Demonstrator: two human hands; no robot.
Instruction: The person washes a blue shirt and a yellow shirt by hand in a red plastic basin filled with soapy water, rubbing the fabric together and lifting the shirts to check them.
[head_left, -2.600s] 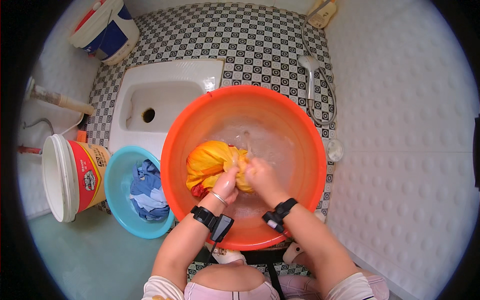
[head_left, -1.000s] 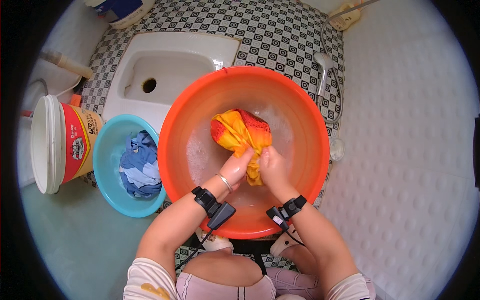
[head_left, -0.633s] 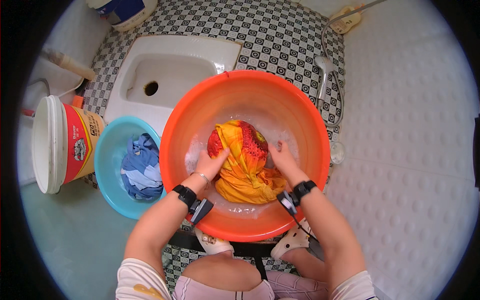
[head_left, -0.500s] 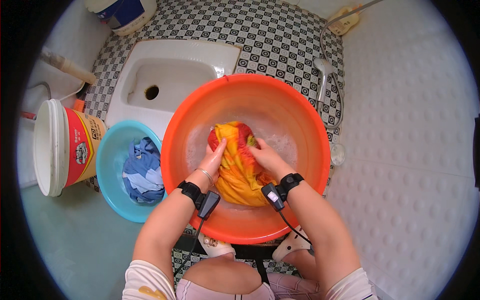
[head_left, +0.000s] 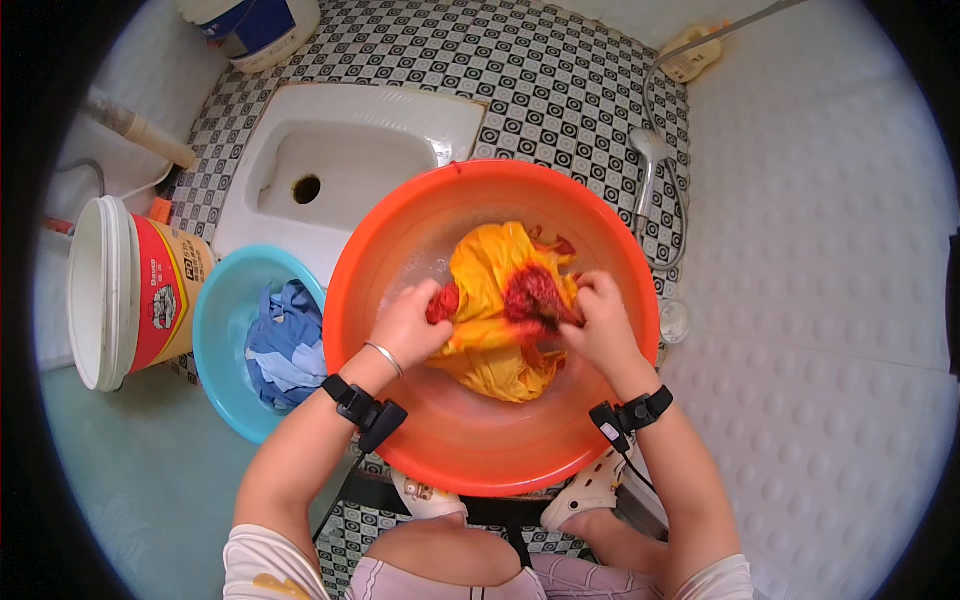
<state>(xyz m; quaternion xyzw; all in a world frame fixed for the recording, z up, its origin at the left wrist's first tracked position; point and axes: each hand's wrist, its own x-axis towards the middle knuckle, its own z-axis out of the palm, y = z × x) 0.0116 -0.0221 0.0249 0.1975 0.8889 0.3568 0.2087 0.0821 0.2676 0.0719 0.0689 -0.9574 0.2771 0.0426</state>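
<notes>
Two hands work one cloth in a basin, with other things ranged to the left of it. At far left a white bucket [head_left: 110,290] with a red and yellow label lies on its side on the floor, its open mouth facing left. Just right of it sits a blue bowl [head_left: 222,330] holding crumpled blue clothes [head_left: 283,345]; the bowl's right rim touches or slips just under the orange basin [head_left: 480,440], and I cannot tell which. Beyond the bowl, farther off, a white squat pan [head_left: 350,160] is set into the black-and-white patterned tiles.

Inside the basin, the left hand [head_left: 408,325] is closed around a red fold at the left edge of the cloth [head_left: 495,300], a wet yellow and red bundle lying in the middle of the basin in shallow soapy water. The right hand [head_left: 597,322] is clenched on a bunched red part at the cloth's right side, fingers curled tight. Both wrists wear black bands, and the left also carries a thin bangle.

Right of the basin and farther off, a shower head [head_left: 650,150] and its hose lie on the tiles, and a small white unit [head_left: 690,55] sits at the far right.
</notes>
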